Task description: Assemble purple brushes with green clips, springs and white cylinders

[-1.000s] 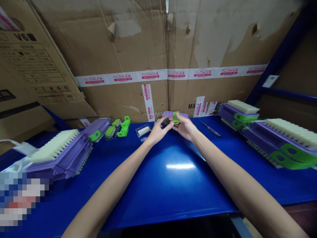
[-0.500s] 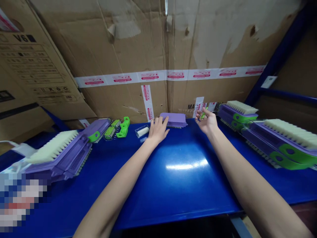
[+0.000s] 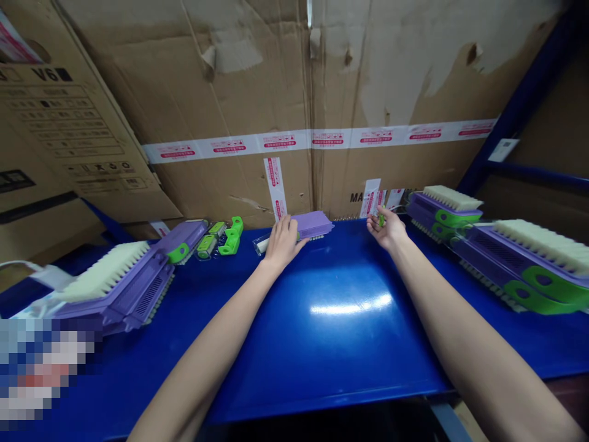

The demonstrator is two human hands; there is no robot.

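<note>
My left hand (image 3: 281, 242) is closed over the left end of a purple brush (image 3: 313, 224), which lies bristles down at the back of the blue tabletop. A sliver of green shows at the brush's end beside my fingers; the rest of that end is hidden. Next to the same hand, a small clear case with a white block (image 3: 262, 246) is partly covered. To the right, palm turned up, my right hand (image 3: 387, 228) holds a small green piece (image 3: 381, 219) in its fingers, its kind too small to make out.
Purple brushes with green ends (image 3: 540, 273) are stacked along the right, and more purple brushes (image 3: 122, 288) lie at the left. Green brackets (image 3: 231, 236) and green-and-clear pieces (image 3: 210, 240) sit at the back left. Cardboard (image 3: 230, 92) walls the rear of the blue table (image 3: 331, 356).
My left hand has shifted slightly left and its fingers have closed over the brush's end. The brush has moved left with it. My right hand has barely moved, still holding the green piece.
</note>
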